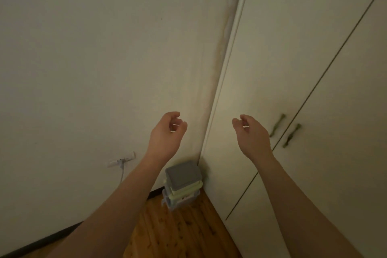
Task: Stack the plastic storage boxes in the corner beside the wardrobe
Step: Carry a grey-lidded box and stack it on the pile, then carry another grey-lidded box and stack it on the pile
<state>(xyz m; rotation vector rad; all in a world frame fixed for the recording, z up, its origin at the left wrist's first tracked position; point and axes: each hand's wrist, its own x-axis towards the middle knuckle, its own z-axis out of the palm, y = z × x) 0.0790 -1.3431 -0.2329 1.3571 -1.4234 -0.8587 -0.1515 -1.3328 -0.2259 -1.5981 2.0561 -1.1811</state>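
The boxes sit in a pile on the floor, right in the corner where the wall meets the wardrobe. A grey lid is on top. Under it is a pale green box, and under that a bluish one (I can't tell how many there are in all).

Both arms reach out in front, up high, well above the pile. The left hand holds nothing, and its fingers are loosely curled with the thumb near them. The right hand holds nothing too, and its fingers hang curled the same way. Neither hand touches a box.

I think the job looks nearly done, or done.

What could go wrong? The pile does not look neat. The boxes seem a bit crooked, with the lower ones sticking out toward the room more than the top one. If a hand bumps the top while coming down, the pile could tip and spill onto the floor. The pile is tall and thin, so a small knock may be enough.

The picture is dark and a little blurry, so it is hard to see if each box sits flat in the one below. If one is only half on, it could slide off by itself.

A white plug with a thin wire hangs on the wall near the left arm. An arm swinging low could catch it.

The wardrobe handles are just beside the right hand, so that hand could knock them.
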